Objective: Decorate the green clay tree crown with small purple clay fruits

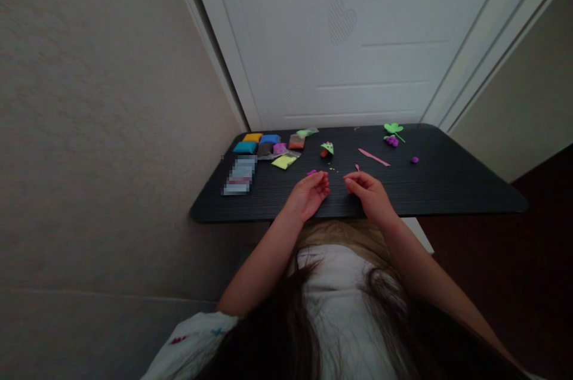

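Observation:
My left hand (310, 196) hovers over the near edge of the table with its fingers curled and thumb pressed in; what they hold, if anything, is too small to make out. A small purple clay piece (312, 172) shows just beyond its fingertips. Close by on the right, my right hand (370, 190) has thumb and forefinger pinched together, and I cannot make out anything between them. Past its knuckles pokes the tip of a small pink tool (357, 167), partly hidden. Yellow crumbs (332, 169) lie beyond the gap between both hands.
On the dark table (465, 192) stands a green-capped clay mushroom (327, 148). A pink clay knife (374, 157), green clay leaves (393, 128), purple clay balls (391, 141) and a lone purple ball (415, 160) lie right. Several clay packets (285, 160) and a blurred rectangle (240, 175) lie left.

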Motion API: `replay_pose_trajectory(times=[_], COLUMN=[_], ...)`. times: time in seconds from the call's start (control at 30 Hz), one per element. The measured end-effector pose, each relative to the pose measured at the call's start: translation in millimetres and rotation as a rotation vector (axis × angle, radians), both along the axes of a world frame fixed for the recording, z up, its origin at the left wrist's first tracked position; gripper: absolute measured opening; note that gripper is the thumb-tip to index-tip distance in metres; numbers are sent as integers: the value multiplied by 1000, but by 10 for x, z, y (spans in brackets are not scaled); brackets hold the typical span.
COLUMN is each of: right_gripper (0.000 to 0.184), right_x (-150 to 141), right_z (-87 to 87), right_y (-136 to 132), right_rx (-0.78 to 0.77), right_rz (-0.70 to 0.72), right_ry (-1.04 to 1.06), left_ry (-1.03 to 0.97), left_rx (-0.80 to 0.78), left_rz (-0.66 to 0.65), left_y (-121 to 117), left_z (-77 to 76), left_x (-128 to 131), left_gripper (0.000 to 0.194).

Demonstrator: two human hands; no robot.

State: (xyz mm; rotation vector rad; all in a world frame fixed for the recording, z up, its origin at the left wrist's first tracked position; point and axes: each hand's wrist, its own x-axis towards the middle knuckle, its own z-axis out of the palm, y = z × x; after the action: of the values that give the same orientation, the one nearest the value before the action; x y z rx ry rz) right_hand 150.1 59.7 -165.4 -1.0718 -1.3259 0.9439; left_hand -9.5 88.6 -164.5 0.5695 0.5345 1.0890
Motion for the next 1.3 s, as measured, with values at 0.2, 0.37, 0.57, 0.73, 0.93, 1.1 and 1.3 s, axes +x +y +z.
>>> replay_pose_trajectory(times=[0.2, 0.37, 0.57, 0.73, 0.93, 1.1, 1.3], right_gripper=[23, 23, 21, 20, 22, 22, 21], right_x=[2, 0, -1, -2, -3, 3, 4], right_z=[-7, -4, 2, 2, -3, -11, -15], right_y=[7, 4, 0, -4, 0, 13, 13], right_rx=[-4, 0, 8, 7, 12, 9, 3], right_rz=[-1, -3, -2, 1, -2, 5, 7], right_ry=[-7, -7, -3, 3, 17, 18, 15], left_ry=[2, 14, 6, -19, -52, -55, -37], left_rx=[1, 16, 34, 38, 1, -22, 8], left_rz=[-3, -5, -5, -6, -16, -17, 4], left_y=[-1, 4, 9, -1, 23, 37, 5], left_z=[4, -5, -13, -12, -27, -32, -13], left_x=[2, -1, -1, -2, -8, -8, 4], left_gripper=[10, 10, 14, 14, 12, 18, 10])
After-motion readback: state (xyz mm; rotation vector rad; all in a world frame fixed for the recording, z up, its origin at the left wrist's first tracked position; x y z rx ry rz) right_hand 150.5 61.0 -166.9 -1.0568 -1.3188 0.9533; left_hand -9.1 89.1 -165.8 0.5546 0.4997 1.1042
